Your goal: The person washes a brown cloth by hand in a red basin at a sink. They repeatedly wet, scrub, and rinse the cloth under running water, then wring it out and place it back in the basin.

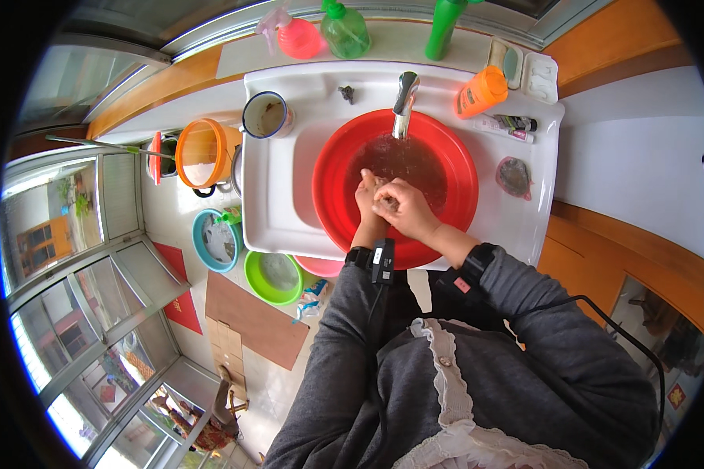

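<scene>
Both hands are together over a red plastic basin (324,176), which holds murky brown water (410,155) and stands in a white sink (270,199). My right hand (412,206) curls around a small, wet, greyish-brown lump (391,203), mostly covered by the fingers; I cannot tell what it is. Right against it, my left hand (366,199) has its thumb raised, and its fingers are partly hidden, so its grip is unclear. Above the basin's far side reaches a chrome faucet (406,97).
An enamel mug (268,117) stands on the sink's left; an orange bottle (481,92), tubes (507,128) and a pink-edged scrubber-like item (514,177) lie right. Spray and pump bottles (345,32) line the ledge. Buckets and basins (274,278) stand on the floor; a person (211,422) is lower left.
</scene>
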Available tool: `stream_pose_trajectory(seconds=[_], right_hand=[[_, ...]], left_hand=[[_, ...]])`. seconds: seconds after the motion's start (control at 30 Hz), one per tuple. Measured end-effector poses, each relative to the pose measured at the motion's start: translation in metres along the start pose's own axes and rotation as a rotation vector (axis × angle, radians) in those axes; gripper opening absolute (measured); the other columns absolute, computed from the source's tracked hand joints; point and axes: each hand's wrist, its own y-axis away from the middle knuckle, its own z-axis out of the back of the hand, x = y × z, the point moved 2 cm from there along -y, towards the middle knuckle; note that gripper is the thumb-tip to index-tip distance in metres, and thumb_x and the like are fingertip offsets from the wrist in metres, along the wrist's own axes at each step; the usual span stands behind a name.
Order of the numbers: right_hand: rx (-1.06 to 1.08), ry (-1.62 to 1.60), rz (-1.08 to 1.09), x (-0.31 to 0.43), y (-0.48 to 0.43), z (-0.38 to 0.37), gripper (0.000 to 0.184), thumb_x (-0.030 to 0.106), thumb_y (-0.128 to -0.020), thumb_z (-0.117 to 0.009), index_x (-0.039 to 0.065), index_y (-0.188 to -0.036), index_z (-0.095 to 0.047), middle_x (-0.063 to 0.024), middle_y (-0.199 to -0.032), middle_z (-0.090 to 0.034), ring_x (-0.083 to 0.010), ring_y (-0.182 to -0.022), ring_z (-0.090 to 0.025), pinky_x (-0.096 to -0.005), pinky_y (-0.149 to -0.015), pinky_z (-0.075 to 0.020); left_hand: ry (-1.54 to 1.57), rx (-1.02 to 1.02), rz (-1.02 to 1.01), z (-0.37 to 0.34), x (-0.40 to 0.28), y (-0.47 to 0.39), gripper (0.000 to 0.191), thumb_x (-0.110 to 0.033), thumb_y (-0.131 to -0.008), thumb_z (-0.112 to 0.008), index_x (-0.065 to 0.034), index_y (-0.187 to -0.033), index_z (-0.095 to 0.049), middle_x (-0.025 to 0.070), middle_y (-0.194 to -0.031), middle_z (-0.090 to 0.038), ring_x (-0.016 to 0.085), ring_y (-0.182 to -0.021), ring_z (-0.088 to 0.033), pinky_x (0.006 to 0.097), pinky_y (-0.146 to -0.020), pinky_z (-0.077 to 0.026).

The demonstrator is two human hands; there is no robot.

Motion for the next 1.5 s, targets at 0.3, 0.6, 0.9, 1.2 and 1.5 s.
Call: stream_pose_trajectory(seconds=[0.3, 0.6, 0.9, 1.2, 1.5], right_hand=[[-0.060, 0.289, -0.202, 0.000, -0.007, -0.003, 0.030, 0.034, -0.080, -0.059, 0.007, -0.069, -0.051, -0.0125, -0.077, -0.049, -0.0332, -0.070, -0.054, -0.0414, -0.062, -0.0450], [-0.287, 0.345, -0.116, 0.000, -0.007, 0.000, 0.025, 0.029, -0.081, -0.058, 0.006, -0.072, -0.053, -0.0121, -0.076, -0.054, -0.0327, -0.072, -0.056, -0.0427, -0.062, -0.0450], [-0.202, 0.358, -0.206, -0.002, -0.006, 0.000, 0.028, 0.030, -0.083, -0.054, 0.005, -0.072, -0.055, -0.0153, -0.078, -0.057, -0.0348, -0.073, -0.056, -0.0451, -0.065, -0.0446], [-0.084, 0.325, -0.085, -0.005, -0.002, -0.004, 0.028, 0.029, -0.084, -0.053, 0.006, -0.068, -0.051, -0.0129, -0.072, -0.053, -0.0346, -0.069, -0.054, -0.0435, -0.060, -0.0439], [0.076, 0.293, -0.136, 0.006, 0.004, -0.008, 0.027, 0.027, -0.084, -0.054, 0.005, -0.070, -0.051, -0.0131, -0.070, -0.051, -0.0339, -0.068, -0.054, -0.0422, -0.060, -0.0438]], left_hand=[[0.099, -0.134, 0.148, -0.016, 0.012, 0.008, 0.034, -0.038, -0.094, -0.035, -0.0097, -0.084, -0.050, 0.0045, -0.063, -0.050, 0.018, -0.049, -0.048, 0.0289, -0.045, -0.042], [-0.031, -0.174, 0.122, -0.017, 0.018, 0.013, 0.037, -0.034, -0.094, -0.037, -0.0038, -0.083, -0.055, 0.0039, -0.071, -0.056, 0.015, -0.062, -0.054, 0.0298, -0.056, -0.046], [-0.009, -0.012, 0.159, -0.019, 0.017, 0.016, 0.039, -0.033, -0.096, -0.031, -0.0032, -0.089, -0.055, 0.0062, -0.074, -0.058, 0.014, -0.060, -0.053, 0.0290, -0.052, -0.045], [-0.156, 0.131, 0.072, -0.009, 0.014, 0.006, 0.035, -0.033, -0.096, -0.033, -0.0066, -0.081, -0.051, 0.0055, -0.070, -0.055, 0.016, -0.060, -0.052, 0.0296, -0.054, -0.044], [0.337, 0.390, 0.068, -0.009, 0.013, 0.002, 0.033, -0.028, -0.096, -0.032, -0.0065, -0.079, -0.050, 0.0071, -0.070, -0.052, 0.018, -0.062, -0.051, 0.0329, -0.057, -0.043]])
